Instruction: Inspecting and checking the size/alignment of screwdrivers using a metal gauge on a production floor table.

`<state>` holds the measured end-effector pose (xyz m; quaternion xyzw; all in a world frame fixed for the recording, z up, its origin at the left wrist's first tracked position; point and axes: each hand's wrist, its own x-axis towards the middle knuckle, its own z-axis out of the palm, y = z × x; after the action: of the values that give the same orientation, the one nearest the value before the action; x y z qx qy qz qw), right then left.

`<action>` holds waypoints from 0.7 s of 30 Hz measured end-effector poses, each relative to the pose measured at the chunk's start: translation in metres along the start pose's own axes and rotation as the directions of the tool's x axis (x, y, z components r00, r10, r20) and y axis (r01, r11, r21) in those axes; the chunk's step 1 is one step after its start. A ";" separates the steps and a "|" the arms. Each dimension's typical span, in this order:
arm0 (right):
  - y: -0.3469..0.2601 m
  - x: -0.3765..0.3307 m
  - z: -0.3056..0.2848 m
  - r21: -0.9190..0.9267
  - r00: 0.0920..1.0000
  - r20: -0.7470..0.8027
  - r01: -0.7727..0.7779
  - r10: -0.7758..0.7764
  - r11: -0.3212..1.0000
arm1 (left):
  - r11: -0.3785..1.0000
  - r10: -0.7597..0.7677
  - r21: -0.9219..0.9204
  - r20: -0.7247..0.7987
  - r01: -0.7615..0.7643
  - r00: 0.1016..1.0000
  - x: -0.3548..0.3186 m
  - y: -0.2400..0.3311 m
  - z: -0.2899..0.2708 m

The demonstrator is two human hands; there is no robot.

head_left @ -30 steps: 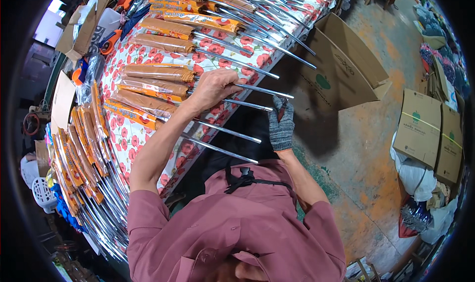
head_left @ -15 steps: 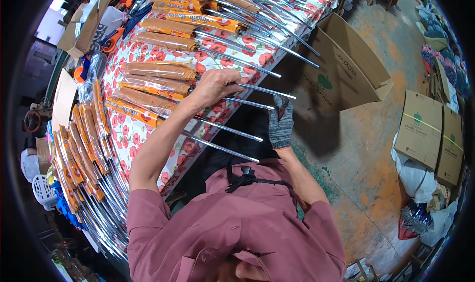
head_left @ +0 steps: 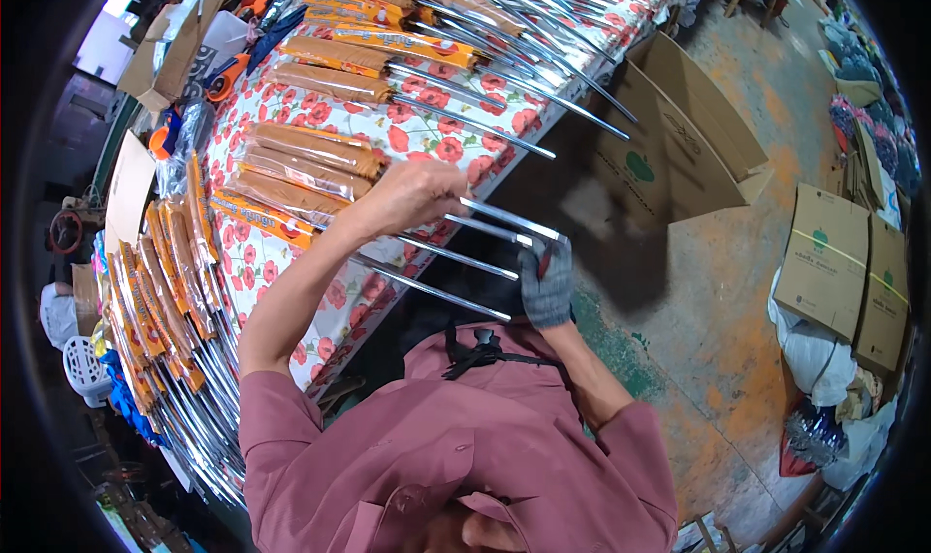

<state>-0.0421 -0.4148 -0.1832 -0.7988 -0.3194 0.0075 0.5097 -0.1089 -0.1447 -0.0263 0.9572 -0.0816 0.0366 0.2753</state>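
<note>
Rod (head_left: 514, 220) | left hand (head_left: 419, 192), fingers clamped round it, seemingly for steadiness | tip close to gloved right hand (head_left: 546, 289); cannot tell whether those fingers grip | other rods (head_left: 446, 292) overhang table (head_left: 427, 144) below left fingers, likely for reach

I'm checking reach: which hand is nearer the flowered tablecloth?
Left. The left hand is over the tablecloth; the gloved right hand is beyond its edge.

I see the bare left hand (head_left: 419, 194) gripping a silver rod (head_left: 514, 220), the gloved right hand (head_left: 547, 289) close by its tip.
</note>
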 end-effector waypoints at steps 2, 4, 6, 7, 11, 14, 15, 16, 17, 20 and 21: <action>0.008 -0.013 -0.007 -0.170 0.975 0.044 0.223 -0.219 0.960 | 1.000 -0.023 0.013 0.027 0.022 0.999 -0.008 -0.002 -0.014; 0.019 -0.022 -0.013 0.015 1.000 0.021 0.010 -0.010 1.000 | 0.998 -0.053 -0.011 0.108 0.054 0.993 -0.015 -0.006 -0.021; 0.029 -0.023 -0.012 0.100 0.995 0.025 -0.102 0.100 0.990 | 0.993 -0.015 0.113 -0.079 0.024 0.997 -0.007 -0.017 -0.019; 0.033 -0.019 -0.011 0.031 0.991 0.024 -0.132 0.131 0.991 | 0.973 0.036 0.232 -0.246 0.022 0.969 0.003 -0.025 -0.017; 0.036 0.006 -0.007 -0.058 0.985 -0.002 -0.171 0.171 0.984 | 0.853 0.142 0.518 -0.340 0.059 0.930 0.033 -0.055 -0.010; 0.023 0.019 0.000 0.057 0.987 -0.028 -0.157 0.158 0.986 | 0.832 0.164 0.554 -0.278 0.019 0.946 0.040 -0.063 -0.008; 0.019 0.022 0.002 0.040 0.989 -0.032 -0.141 0.142 0.989 | 0.864 0.166 0.503 -0.252 -0.017 0.953 0.040 -0.061 -0.008; 0.015 0.024 0.003 0.021 0.991 -0.031 -0.128 0.129 0.991 | 0.896 0.129 0.444 -0.204 -0.026 0.970 0.039 -0.058 -0.005; 0.013 0.025 0.003 -0.005 0.990 -0.012 -0.143 0.143 0.990 | 0.898 0.167 0.437 -0.216 -0.058 0.962 0.039 -0.053 -0.002; 0.008 0.029 0.005 -0.012 0.992 -0.031 -0.119 0.118 0.993 | 0.909 0.098 0.416 -0.217 0.002 0.971 0.034 -0.035 0.003; 0.007 0.030 0.005 -0.023 0.990 -0.014 -0.139 0.139 0.990 | 0.911 0.083 0.411 -0.209 0.011 0.974 0.034 -0.030 0.004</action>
<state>-0.0163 -0.3965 -0.1818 -0.8253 -0.2599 0.0340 0.5002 -0.0703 -0.1261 -0.0410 0.9817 -0.0585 0.1647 0.0752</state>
